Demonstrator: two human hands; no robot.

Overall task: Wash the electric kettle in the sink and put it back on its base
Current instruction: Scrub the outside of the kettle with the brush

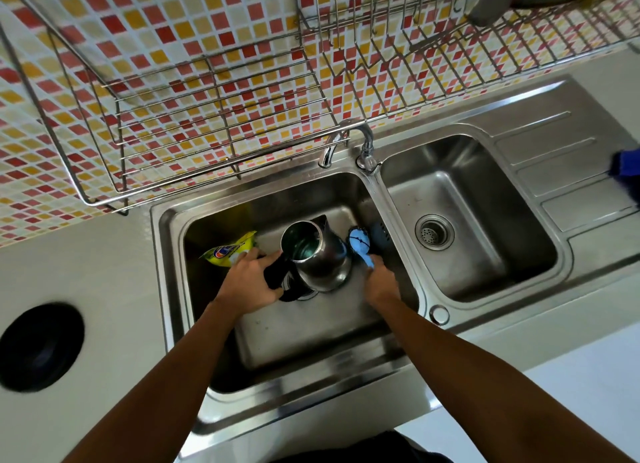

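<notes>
The single head-worn camera looks steeply down, from close above, onto the double sink (391,199) and tiled wall (173,47).

So the kettle (322,261) is shiny polished steel with a matt black plastic handle (275,272). The sink (311,327) is brushed steel, way duller. At the kettle's 9 o'clock the yellow pouch (230,251) looks like glossy plastic film, and the blue scrubber (360,242) at 3 looks soft and matt. Up at 12 the wire rack (214,92) is bright metal and the wall tiles (173,22) are glazed.
</notes>
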